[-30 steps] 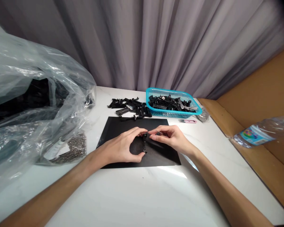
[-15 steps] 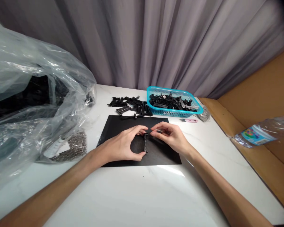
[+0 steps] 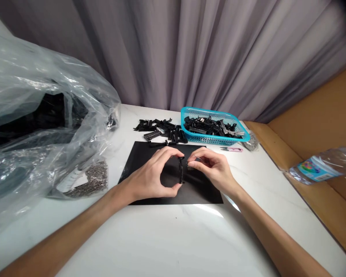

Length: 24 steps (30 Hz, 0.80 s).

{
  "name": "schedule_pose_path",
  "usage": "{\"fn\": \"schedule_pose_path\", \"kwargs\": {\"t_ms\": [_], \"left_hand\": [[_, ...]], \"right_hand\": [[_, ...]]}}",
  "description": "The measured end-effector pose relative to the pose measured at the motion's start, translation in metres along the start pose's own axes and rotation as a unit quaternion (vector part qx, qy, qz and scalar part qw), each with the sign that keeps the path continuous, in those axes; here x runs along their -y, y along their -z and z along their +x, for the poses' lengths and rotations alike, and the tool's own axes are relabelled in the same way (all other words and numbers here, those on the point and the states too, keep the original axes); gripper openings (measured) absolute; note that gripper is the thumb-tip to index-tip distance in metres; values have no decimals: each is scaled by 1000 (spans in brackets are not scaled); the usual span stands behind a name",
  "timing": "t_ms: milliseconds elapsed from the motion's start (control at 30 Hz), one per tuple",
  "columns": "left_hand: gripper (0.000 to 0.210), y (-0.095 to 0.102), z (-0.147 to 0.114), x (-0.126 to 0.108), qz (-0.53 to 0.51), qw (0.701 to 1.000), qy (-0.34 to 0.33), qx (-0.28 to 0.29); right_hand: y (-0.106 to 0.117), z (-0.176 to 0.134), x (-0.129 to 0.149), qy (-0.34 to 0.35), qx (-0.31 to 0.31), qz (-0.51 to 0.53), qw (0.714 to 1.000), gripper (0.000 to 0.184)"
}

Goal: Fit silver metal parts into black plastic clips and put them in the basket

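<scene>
Thumb and fingertips of my left hand (image 3: 152, 175) grip a narrow black plastic part (image 3: 180, 170) by its two ends, holding it upright above the black mat (image 3: 144, 154). Just to its right, my right hand (image 3: 212, 163) is closed in a pinch. A thin silvery metal piece (image 3: 200, 158) shows among its fingers; the exact kind is too small to tell. A small gap separates the right fingertips from the black part.
Loose black plastic parts (image 3: 161, 129) lie behind the mat. A blue basket (image 3: 216, 137) holds several more. Pink-handled snips (image 3: 232, 149) lie in front of it. Left are a large plastic bag (image 3: 89, 84) and a bag of small metal pieces (image 3: 92, 179); right, a bottle (image 3: 317, 167) and cardboard (image 3: 320, 111).
The black part has turned a little and risen slightly in my left hand. My right fingertips have curled in more, hiding more of the metal piece. The view has shifted slightly.
</scene>
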<state>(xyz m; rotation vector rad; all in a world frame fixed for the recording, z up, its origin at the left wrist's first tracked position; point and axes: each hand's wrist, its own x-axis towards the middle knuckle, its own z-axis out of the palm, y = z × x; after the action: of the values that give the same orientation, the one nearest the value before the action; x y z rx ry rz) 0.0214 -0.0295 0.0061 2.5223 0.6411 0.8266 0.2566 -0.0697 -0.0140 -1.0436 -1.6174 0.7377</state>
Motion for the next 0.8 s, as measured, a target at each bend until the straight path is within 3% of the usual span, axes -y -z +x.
{"fn": "schedule_pose_path", "kwargs": {"t_ms": [167,367,600,800], "left_hand": [[66,-1,-1,-6,25,998,-48,-40],[67,-1,-2,-10,38,996,-71,-43],[67,-1,-3,-6,45,997,-50,-36],[66,-1,-2,-5,49,998,-32,-30]], "right_hand": [[-4,-2,13,27,-32,16,999,8],[-4,-4,25,61,-36,1,998,3],[-5,-7,24,-9,-34,-40,999,12],[-4,-6,20,-8,-6,-31,999,8]]}}
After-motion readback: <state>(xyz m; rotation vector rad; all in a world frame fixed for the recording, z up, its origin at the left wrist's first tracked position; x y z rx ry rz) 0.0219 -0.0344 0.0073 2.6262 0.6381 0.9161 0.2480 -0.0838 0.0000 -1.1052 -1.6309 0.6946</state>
